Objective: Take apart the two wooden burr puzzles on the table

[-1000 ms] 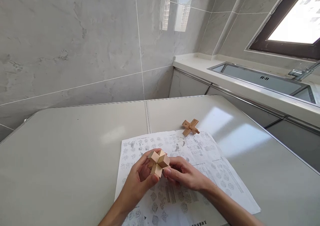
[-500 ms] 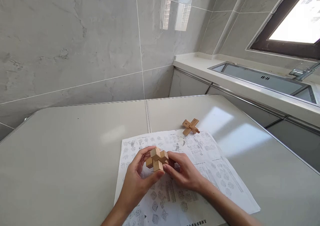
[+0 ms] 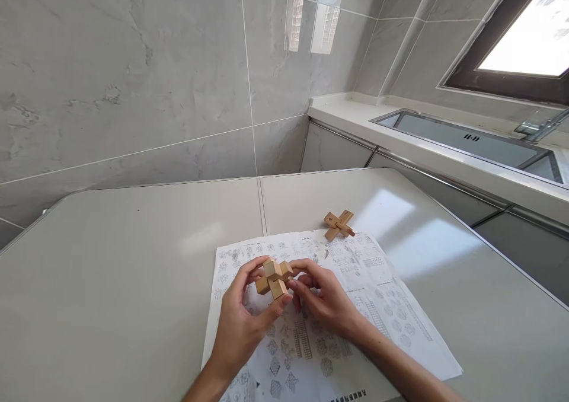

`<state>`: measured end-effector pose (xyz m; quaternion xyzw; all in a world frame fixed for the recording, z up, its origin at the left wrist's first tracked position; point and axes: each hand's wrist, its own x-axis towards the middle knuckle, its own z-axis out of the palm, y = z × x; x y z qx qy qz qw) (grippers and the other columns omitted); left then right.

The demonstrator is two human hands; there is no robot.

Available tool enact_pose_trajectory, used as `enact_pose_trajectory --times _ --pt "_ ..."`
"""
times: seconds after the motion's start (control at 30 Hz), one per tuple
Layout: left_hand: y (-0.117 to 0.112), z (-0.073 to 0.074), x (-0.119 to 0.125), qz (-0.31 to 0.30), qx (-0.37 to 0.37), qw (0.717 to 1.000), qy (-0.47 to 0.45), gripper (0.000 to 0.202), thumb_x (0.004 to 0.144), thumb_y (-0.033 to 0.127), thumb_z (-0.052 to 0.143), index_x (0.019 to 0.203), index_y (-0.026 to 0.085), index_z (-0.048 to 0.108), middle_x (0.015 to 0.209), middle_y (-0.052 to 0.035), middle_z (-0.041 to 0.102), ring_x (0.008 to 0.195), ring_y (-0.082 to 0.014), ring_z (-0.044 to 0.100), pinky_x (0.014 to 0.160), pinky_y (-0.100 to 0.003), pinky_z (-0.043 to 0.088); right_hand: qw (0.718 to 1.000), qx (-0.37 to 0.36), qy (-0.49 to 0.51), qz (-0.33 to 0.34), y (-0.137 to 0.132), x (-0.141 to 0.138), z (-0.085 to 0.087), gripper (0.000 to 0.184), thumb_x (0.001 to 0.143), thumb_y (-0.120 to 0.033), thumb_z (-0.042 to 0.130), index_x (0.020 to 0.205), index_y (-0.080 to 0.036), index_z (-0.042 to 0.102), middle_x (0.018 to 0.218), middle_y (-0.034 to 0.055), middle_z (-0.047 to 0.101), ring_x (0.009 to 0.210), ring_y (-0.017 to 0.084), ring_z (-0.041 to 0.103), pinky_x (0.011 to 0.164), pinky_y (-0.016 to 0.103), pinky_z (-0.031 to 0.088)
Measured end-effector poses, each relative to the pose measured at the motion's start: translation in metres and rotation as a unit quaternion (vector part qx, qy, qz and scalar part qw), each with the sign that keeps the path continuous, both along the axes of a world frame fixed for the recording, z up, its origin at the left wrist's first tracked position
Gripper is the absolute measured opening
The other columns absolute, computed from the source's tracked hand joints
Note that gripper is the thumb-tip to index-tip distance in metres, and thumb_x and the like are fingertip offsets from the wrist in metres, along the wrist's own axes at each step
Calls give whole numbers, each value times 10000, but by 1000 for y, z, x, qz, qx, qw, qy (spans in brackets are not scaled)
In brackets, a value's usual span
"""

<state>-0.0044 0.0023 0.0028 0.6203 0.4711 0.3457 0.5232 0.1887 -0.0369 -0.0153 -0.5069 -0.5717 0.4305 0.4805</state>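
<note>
A wooden burr puzzle point(image 3: 274, 276) of interlocking pale bars is held up over a printed sheet point(image 3: 377, 295). My left hand point(image 3: 244, 307) grips it from the left, thumb on the lower block and fingers behind the top. From the other side, my right hand point(image 3: 322, 295) pinches the puzzle's right end between thumb and index finger; the remaining fingers curl beneath. The fingertips at the back are hidden by the blocks. Beyond the sheet's top edge lies a second, cross-shaped wooden puzzle point(image 3: 338, 225) with numbers on its bars, and neither hand touches it.
The sheet, printed with puzzle diagrams, lies on a white table point(image 3: 111, 283) with a seam. A grey tiled wall point(image 3: 133, 76) stands behind. To the right run a counter point(image 3: 342, 107) with a sink point(image 3: 466, 141) and faucet point(image 3: 536, 130), below a window point(image 3: 528, 40).
Both hands have shifted slightly left with the puzzle, which has turned and tilted a little. The right hand's fingers have moved on its right end. The second puzzle stays put.
</note>
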Motion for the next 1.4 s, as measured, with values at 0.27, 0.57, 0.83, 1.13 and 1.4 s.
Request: enact_pose_trajectory --times 0.27,0.57,0.83,1.13,1.4 --pt "0 5 0 -5 -11 1000 -5 682 783 485 891 1376 307 606 1332 -89 702 1355 -350 573 1144 -488 459 1000 -23 20 -3 1 -1 1 282 1043 -491 594 1117 -223 643 629 -45 627 515 151 640 513 262 447" --pt "-1 10 3 -55 -16 998 -19 578 843 433 857 1345 312 597 1327 -65 708 1300 -313 633 1090 -430 516 997 -23 70 13 1 -1 1 326 1039 -517 605 1131 -207 644 622 -42 608 469 128 580 461 234 461" --pt "0 2 4 -58 50 996 53 551 873 474 825 1347 327 585 1345 -55 691 1254 -302 650 1081 -454 503 997 -30 73 0 2 0 -5 370 1031 -558 601 1140 -208 647 592 -52 563 459 119 515 450 229 425" --pt "11 -12 -4 -6 181 968 175 535 899 491 778 1381 356 589 1348 -50 660 1300 -320 596 1097 -502 495 994 -40 91 -40 5 3 -6 378 1022 -563 603 1141 -206 630 627 -65 508 466 114 484 468 245 407" --pt "13 -16 -5 4 188 957 220 542 917 507 742 1414 342 603 1439 -78 608 1375 -368 522 1120 -589 467 994 -43 91 -43 5 3 -6 334 1034 -537 594 1111 -212 610 605 -68 510 473 117 480 472 238 404"
